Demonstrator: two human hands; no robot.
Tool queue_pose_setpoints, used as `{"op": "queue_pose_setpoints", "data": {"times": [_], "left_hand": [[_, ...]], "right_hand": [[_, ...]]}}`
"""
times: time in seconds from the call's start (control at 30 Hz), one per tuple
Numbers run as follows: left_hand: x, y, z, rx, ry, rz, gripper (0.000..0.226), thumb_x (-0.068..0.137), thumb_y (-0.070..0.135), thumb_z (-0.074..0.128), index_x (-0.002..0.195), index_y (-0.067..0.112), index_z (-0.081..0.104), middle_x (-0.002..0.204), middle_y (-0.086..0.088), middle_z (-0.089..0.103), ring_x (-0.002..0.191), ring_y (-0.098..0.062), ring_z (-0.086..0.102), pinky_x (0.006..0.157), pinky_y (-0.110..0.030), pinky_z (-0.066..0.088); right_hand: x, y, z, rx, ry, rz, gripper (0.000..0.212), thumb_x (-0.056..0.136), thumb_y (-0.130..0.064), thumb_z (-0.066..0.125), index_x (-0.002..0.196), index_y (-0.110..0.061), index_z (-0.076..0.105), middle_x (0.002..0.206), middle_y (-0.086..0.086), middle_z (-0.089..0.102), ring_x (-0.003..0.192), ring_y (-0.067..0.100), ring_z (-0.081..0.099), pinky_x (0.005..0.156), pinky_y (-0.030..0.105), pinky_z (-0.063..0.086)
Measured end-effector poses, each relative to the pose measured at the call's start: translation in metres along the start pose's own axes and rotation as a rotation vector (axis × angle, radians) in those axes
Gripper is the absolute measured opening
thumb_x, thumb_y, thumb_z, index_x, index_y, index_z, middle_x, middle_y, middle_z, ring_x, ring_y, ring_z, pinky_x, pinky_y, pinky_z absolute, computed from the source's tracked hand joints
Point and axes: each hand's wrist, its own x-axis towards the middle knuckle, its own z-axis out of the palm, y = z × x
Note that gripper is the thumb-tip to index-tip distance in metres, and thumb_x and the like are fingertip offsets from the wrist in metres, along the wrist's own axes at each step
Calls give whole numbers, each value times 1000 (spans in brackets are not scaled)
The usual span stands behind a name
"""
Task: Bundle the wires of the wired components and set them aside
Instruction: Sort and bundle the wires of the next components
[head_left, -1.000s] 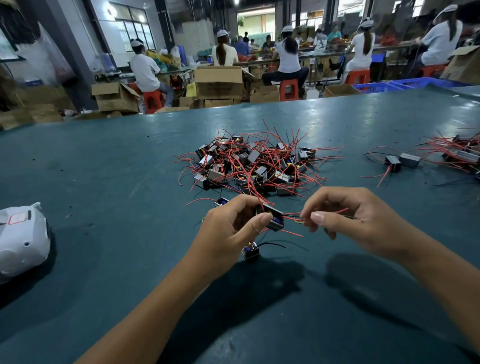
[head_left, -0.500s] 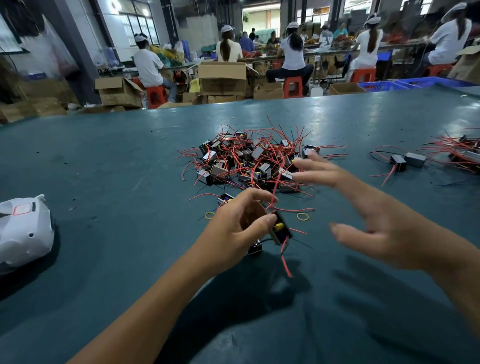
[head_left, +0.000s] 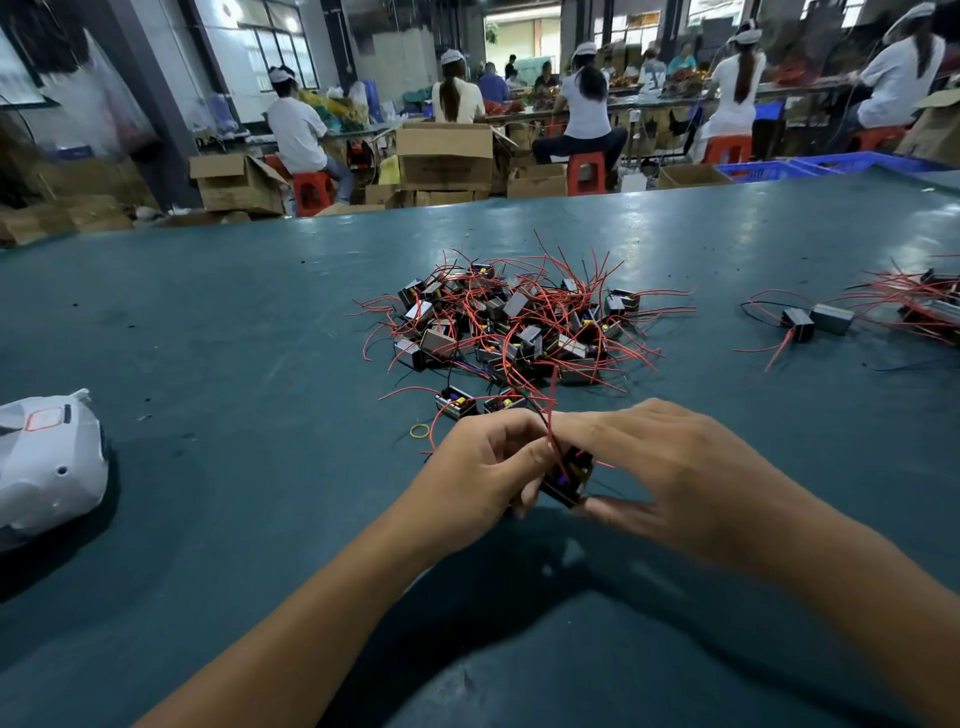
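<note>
A small black wired component (head_left: 567, 477) with red wires is held just above the green table (head_left: 208, 364), close to me. My left hand (head_left: 478, 475) grips its left side with curled fingers. My right hand (head_left: 670, 475) holds it from the right, thumb under the part. Its red wires rise between my two hands. Behind them lies a pile of wired components (head_left: 514, 327) tangled in red leads. Two loose components (head_left: 470, 402) sit at the pile's near edge. A yellow rubber band (head_left: 420, 430) lies flat, left of my left hand.
A second group of components with gathered wires (head_left: 852, 317) lies at the right. A white plastic shell (head_left: 47, 462) rests near the table's left edge. Behind the table, people sit on red stools among cardboard boxes (head_left: 444, 156) and blue crates (head_left: 769, 169).
My right hand swung out open toward the pile, then came back and took hold of the component. My left hand kept the part and drew it slightly nearer to me.
</note>
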Motion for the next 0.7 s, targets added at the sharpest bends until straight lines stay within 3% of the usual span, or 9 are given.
{"op": "queue_pose_setpoints", "data": {"times": [0.1,0.17,0.23,0.33,0.4,0.5,0.6,0.7], "left_hand": [[0,1,-5,40,41,-3,15,96,26,57,100,16,68,59,-17,54,52,-21,50,54,-35,43],[-1,3,-5,25,51,2,10,96,24,62,100,16,68,67,-27,57,53,-19,50,54,-33,45],[-1,3,-2,-64,52,-15,20,90,24,70,102,10,61,71,-29,61,49,-19,50,48,-30,44],[1,6,2,-123,73,-38,32,84,23,75,101,10,52,70,-15,62,46,-18,51,44,-30,39],[1,9,-5,31,111,20,27,84,32,73,96,15,56,73,-1,65,54,-13,53,51,-30,44],[-2,13,-33,497,99,95,15,89,32,74,99,25,64,86,13,65,77,-7,58,72,-25,47],[-7,14,-55,805,-197,-66,34,82,45,78,110,36,63,111,22,59,111,-2,53,96,-25,42],[-5,10,-53,902,-282,-74,30,82,45,77,106,33,64,108,20,59,108,-5,52,101,-36,41]], "right_hand": [[0,-1,-4,35,-9,69,63,82,-36,71,140,-25,51,122,-6,67,105,13,64,83,35,57],[1,-3,-3,59,-12,93,58,85,-39,65,139,-22,53,121,-6,65,105,14,65,80,36,57],[2,-6,-1,41,-4,94,55,86,-42,60,135,-18,57,116,-4,65,99,15,65,75,34,58],[0,-5,-1,19,-11,85,49,82,-39,71,124,-16,64,103,-2,63,85,17,64,67,32,57],[-1,0,-5,60,-19,140,42,83,-51,69,113,-21,66,95,-6,59,79,16,61,66,36,55],[-4,19,-16,83,-90,323,51,75,-74,51,93,-28,62,85,-14,55,75,11,55,70,37,51],[-8,36,-19,-49,-380,464,44,71,-78,51,84,-36,52,83,-17,52,78,4,50,74,31,47],[-13,46,-17,-98,-536,543,39,76,-70,62,82,-33,49,85,-16,52,80,4,50,73,29,47]]}}
